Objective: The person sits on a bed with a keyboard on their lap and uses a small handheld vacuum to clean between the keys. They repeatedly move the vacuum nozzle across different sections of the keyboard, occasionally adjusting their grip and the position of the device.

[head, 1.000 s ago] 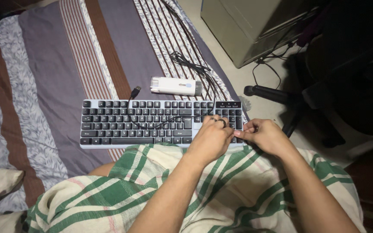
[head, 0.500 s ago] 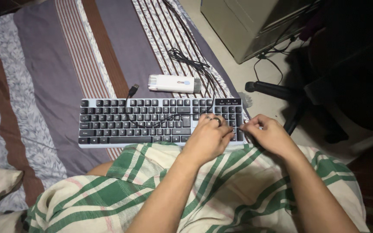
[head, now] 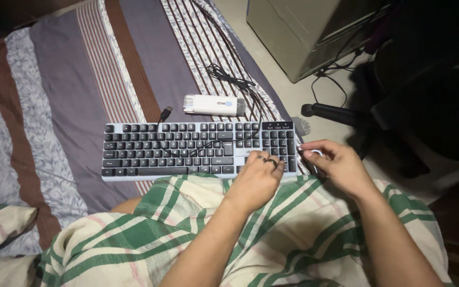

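- keyboard (head: 187, 151) with black keys and a pale frame lies across striped bedsheet (head: 81, 79), near edge against green plaid blanket (head: 293, 234)
- left hand (head: 256, 178) rests fingers on keys by the number pad, rings visible, nothing gripped
- right hand (head: 336, 165) just off keyboard's right end, fingers pinched on small white looped tool (head: 315, 154)
- white cleaning brush kit (head: 213, 104) lies behind keyboard, black cable (head: 235, 79) coiled beside it
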